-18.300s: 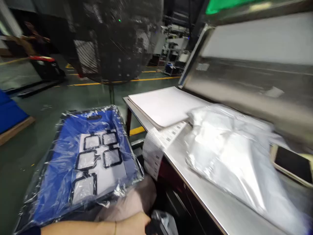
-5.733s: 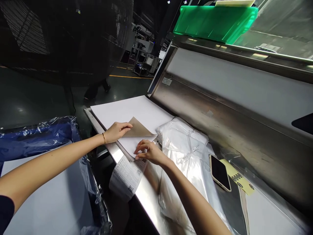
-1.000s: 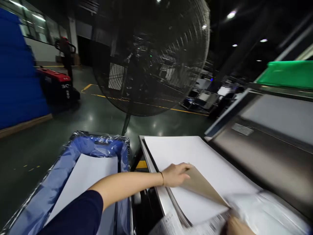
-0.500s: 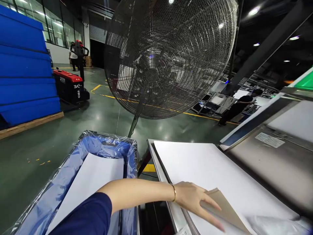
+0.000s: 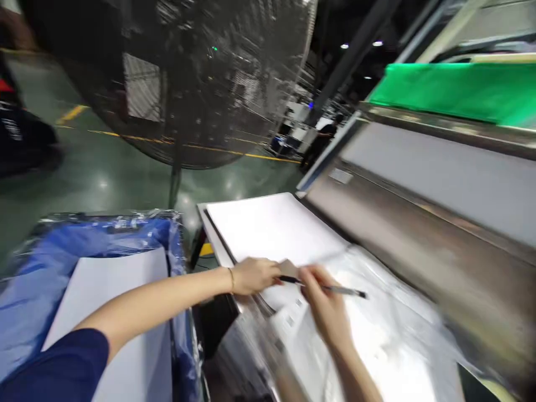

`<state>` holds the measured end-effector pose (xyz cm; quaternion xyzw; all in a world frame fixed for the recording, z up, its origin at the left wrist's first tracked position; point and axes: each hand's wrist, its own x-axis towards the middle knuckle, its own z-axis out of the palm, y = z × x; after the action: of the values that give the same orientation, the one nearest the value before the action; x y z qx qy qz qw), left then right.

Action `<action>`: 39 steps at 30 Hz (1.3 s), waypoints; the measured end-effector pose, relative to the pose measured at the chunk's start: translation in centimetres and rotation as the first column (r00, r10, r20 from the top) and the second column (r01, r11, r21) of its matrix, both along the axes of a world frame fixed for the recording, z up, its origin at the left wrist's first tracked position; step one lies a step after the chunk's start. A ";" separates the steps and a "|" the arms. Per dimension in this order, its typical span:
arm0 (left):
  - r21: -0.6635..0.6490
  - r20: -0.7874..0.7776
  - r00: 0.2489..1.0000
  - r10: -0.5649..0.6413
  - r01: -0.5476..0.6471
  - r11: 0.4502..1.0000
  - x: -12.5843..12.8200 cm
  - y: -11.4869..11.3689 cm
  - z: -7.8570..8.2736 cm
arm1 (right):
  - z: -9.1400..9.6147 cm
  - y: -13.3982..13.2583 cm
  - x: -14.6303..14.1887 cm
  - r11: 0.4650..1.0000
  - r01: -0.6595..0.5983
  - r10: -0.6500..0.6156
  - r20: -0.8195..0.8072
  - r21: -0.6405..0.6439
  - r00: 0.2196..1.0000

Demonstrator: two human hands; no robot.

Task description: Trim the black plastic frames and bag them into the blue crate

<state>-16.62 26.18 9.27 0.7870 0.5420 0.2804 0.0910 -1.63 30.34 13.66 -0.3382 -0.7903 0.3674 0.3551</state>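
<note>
Behind the bench stands a big fan, and above the steel backsplash sits a green bin. To your left is a blue crate lined with film, a white sheet lying in it. On the bench in front of you lies a stack of white sheets, with clear bags just right of it. Your left hand rests at the stack's near corner, fingers curled on a brownish sheet edge; the blur hides whether it pinches it. Your right hand is closed around a pen. The pen lies nearly level, its long axis running left to right, the dark end touching or almost touching your left hand, the other end jutting out over the bags. The stack's corner lies just beyond and left of your right hand, so your left hand is nearer to it.
</note>
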 end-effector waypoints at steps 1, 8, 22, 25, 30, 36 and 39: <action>0.010 0.020 1.000 -0.023 0.023 1.000 -0.2 -0.1 -0.2 | -0.3 0.0 -0.4 0.999 0.009 -0.008 0.018 -0.051 1.000; -0.019 0.167 0.980 -0.112 0.116 0.993 -1.5 -0.4 -0.4 | -0.7 1.1 1.6 0.961 0.011 -0.030 -0.062 -0.277 0.998; -0.198 0.508 0.861 0.021 0.093 0.976 -2.1 -0.1 0.3 | -5.7 -0.7 0.6 0.982 -0.059 0.061 0.006 -0.178 0.998; -0.211 0.523 0.851 0.038 0.086 0.974 -2.1 -0.1 0.3 | -6.7 -0.6 0.5 0.985 -0.039 0.041 0.009 -0.170 0.999; -0.220 0.537 0.843 0.044 0.090 0.971 -2.1 -0.1 0.3 | -6.8 -0.9 0.6 0.992 -0.042 0.048 0.048 -0.120 0.998; -0.220 0.531 0.847 0.039 0.093 0.971 -2.2 -0.2 0.4 | -6.9 -1.0 0.6 0.996 -0.053 0.059 0.077 -0.075 0.995; -0.223 0.528 0.848 0.037 0.096 0.970 -2.2 -0.1 0.4 | -6.9 -0.8 0.7 0.997 -0.053 0.056 0.071 -0.049 0.996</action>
<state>-18.81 26.08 9.68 0.6707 0.5138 0.4167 0.3354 -0.97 29.49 6.79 -0.3379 -0.8026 0.3831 0.3081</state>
